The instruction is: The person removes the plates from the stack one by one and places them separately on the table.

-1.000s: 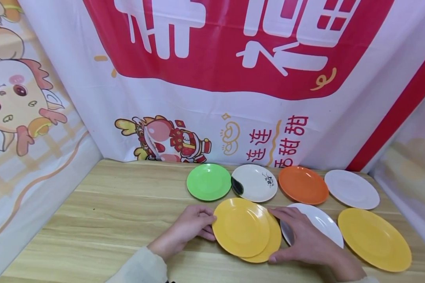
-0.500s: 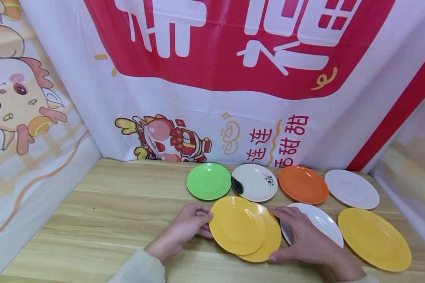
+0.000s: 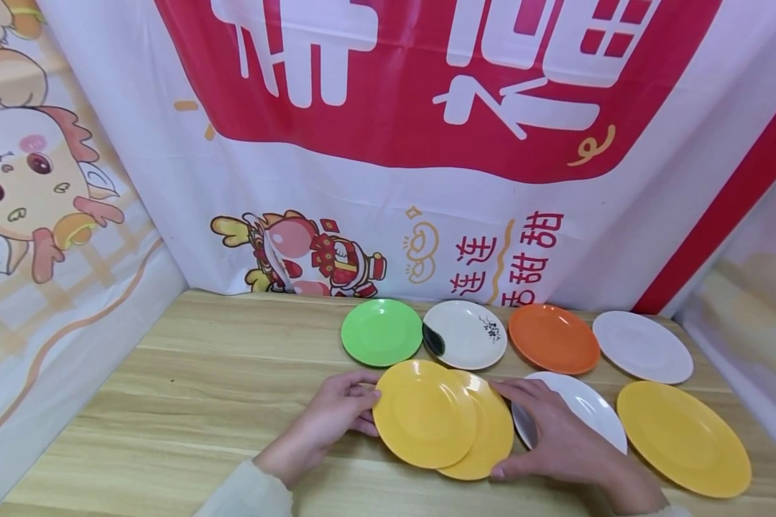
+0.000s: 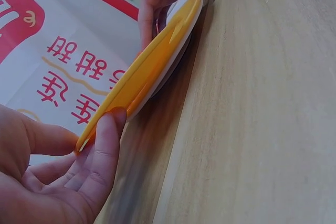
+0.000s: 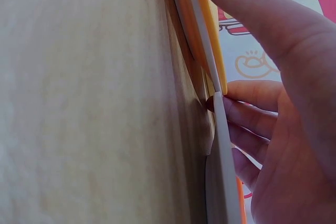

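Note:
Two yellow plates overlap in the middle of the head view. My left hand [image 3: 336,416] pinches the left rim of the upper yellow plate [image 3: 420,416] between thumb and fingers. That pinch shows close up in the left wrist view, where the yellow plate [image 4: 136,77] is seen nearly edge-on, tilted up off the table. The lower yellow plate [image 3: 494,434] sticks out to the right, partly covered. Around its right rim my right hand [image 3: 556,438] holds on, thumb at the near edge and fingers at the far edge. A white plate [image 3: 591,413] lies partly behind that hand.
Along the back of the wooden table [image 3: 187,402] sit a green plate [image 3: 381,332], a white plate with a dark patch [image 3: 465,334], an orange plate [image 3: 552,339] and a plain white plate [image 3: 642,345]. Another yellow plate [image 3: 683,438] lies at right. Printed cloth [image 3: 297,172] hangs behind.
My left hand has drawn the upper yellow plate leftward, so more of the lower yellow plate shows. My right hand has stayed in place.

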### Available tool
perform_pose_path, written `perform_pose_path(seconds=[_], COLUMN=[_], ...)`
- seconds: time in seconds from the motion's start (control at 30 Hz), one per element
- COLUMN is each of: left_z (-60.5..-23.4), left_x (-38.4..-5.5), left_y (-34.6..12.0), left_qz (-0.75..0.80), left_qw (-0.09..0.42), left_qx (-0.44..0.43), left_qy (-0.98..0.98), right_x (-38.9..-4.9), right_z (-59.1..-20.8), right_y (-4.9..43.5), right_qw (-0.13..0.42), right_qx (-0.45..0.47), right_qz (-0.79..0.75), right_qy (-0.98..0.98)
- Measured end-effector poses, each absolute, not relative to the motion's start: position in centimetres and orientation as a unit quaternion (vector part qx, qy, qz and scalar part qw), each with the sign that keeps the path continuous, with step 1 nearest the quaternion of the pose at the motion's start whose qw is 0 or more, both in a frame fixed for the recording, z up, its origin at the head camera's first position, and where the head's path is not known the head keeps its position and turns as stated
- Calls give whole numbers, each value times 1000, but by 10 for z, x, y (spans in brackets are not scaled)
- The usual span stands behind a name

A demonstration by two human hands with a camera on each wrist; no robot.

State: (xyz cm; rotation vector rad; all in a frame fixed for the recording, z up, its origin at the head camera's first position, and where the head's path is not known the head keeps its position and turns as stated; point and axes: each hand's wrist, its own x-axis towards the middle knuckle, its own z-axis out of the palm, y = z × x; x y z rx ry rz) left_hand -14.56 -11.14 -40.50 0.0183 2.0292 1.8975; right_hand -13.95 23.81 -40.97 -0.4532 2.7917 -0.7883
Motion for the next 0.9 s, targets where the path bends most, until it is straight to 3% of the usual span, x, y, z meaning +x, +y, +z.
perform_pose_path(seconds=[0.9], left_z=[-414], left_x=[-132], left_y=[-179], left_qz=[669], left_qw=[161], left_qx=[-16], left_qy=[725], right_x=[-137], right_z=[-409], right_y=[238], right_qw=[91], right_qx=[-165], right_qz=[-269], right_qy=[945])
